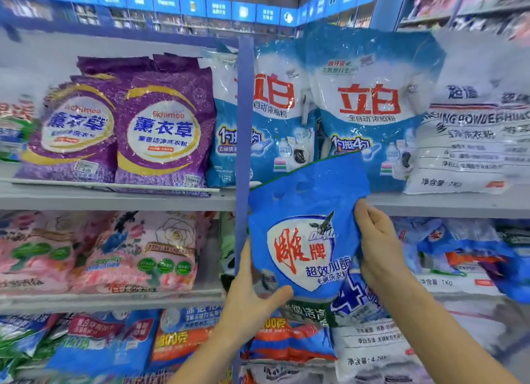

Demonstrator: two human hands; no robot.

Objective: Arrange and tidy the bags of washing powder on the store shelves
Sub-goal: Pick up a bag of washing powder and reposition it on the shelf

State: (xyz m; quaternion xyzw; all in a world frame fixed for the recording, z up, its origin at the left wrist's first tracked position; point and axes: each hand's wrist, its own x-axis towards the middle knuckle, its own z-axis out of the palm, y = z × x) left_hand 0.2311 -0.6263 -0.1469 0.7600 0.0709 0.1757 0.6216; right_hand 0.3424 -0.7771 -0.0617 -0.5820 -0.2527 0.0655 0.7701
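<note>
One bag in hand, plenty left to straighten.
Fingers of my left hand (252, 294) clasp the blue eagle-logo washing powder bag (307, 226) at its lower corner, my right hand (381, 249) pinches its side, before the upper shelf (459, 203). Purple lavender bags (160, 134) stand neat; bottom-shelf bags (286, 346) look jumbled.

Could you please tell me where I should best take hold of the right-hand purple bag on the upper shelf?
The right-hand purple bag stands upright, with a second purple bag close on one side and a blue-and-white bag on the other. So it is probably best to pinch its flat top edge, reaching in from the front: the flanks are blocked, while the top stands free.
</note>
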